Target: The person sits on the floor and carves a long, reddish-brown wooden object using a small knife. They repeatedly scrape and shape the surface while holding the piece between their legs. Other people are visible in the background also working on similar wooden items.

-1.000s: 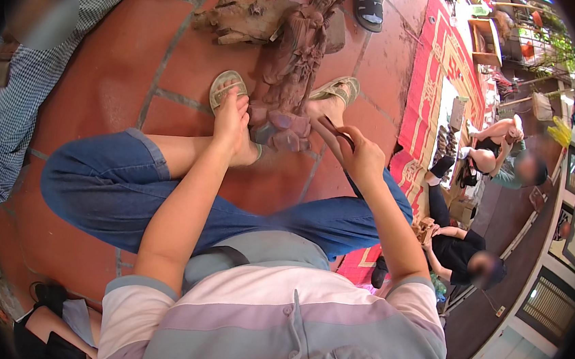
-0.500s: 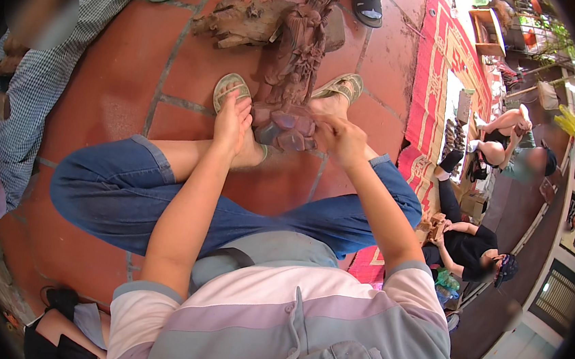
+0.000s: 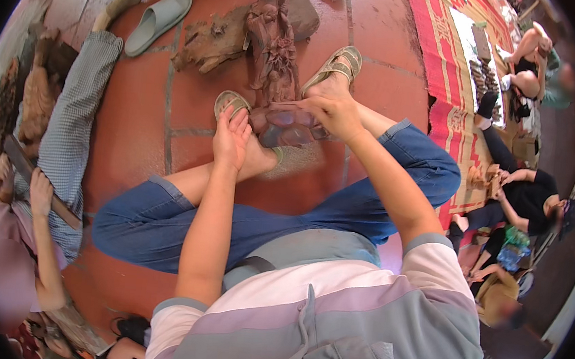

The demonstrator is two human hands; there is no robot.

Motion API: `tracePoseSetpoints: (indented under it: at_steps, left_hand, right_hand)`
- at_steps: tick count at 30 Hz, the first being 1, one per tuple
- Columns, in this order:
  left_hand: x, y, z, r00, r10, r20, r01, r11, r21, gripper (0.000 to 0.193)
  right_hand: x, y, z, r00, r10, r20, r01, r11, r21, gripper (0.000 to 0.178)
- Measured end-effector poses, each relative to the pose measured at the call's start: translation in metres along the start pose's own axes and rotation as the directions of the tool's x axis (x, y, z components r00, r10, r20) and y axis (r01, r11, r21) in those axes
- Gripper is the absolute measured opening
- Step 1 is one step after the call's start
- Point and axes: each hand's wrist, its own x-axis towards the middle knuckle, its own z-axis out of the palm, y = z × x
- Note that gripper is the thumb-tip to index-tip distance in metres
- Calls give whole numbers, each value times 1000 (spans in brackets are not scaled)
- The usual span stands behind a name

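A reddish-brown carved wooden statue (image 3: pixel 271 48) of a robed figure with a staff stands on the floor between my feet. Its rounded, shiny base (image 3: pixel 288 133) is the part nearest me. My left hand (image 3: pixel 232 139) is open at the left end of the base, palm showing and fingers stretched out over my sandal strap. On the other side, my right hand (image 3: pixel 337 117) has its fingers bent together at the base's upper right edge. What those fingers pinch, if anything, is too small to make out.
Behind the statue lies a rough piece of wood (image 3: pixel 210 44). A grey-green slipper (image 3: pixel 159 23) rests on the tiles at far left. On the left a person handles a dark flat bar (image 3: pixel 44 182). A red patterned mat (image 3: pixel 447 118) and several seated people are on the right.
My view has swung, bringing the person with the bar into sight at left. The statue stays between my feet, my left hand stays beside its base, and my right hand has shifted slightly along the base.
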Motion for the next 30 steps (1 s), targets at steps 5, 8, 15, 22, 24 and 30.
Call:
tracePoseSetpoints:
  at_steps: [5, 8, 15, 22, 24, 30]
  left_hand:
    - [1, 3, 4, 1000, 9, -19, -8, 998, 55, 55]
    - [1, 3, -1, 1000, 23, -19, -21, 995, 100, 54]
    - [-9, 9, -2, 999, -25, 23, 22, 996, 89, 55]
    - [-7, 0, -3, 997, 57, 46, -64, 984, 165, 53]
    - [-8, -1, 0, 998, 53, 18, -55, 982, 182, 53]
    - [-23, 6, 3, 1000, -4, 10, 3, 986, 167, 53]
  right_hand:
    - [-28, 10, -29, 958, 286, 12, -286, 956, 69, 14]
    - [-17, -27, -20, 990, 143, -17, -133, 955, 264, 13]
    - [-2, 9, -6, 988, 139, 64, -143, 988, 57, 17]
    - [-11, 4, -54, 971, 222, 92, -226, 974, 29, 21]
    - [-3, -16, -36, 988, 95, 124, -108, 989, 104, 21]
    - [-12, 38, -26, 918, 322, 229, -320, 946, -49, 22]
